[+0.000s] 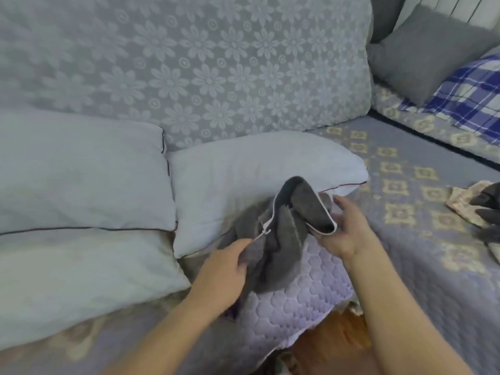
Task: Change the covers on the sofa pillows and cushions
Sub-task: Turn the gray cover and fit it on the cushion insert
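Left hand (226, 262) and right hand (345, 230) each pinch the dark grey fabric cover (286, 236); white bare pillow (243, 180) lies just beyond them.

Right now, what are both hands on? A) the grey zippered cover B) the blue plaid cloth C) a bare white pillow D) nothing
A: the left hand pinches the grey cover near its white zipper edge, and the right hand holds the open mouth of the same cover, in front of the bare white pillow.

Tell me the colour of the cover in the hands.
Dark grey cover with white zipper edging, in the head view.
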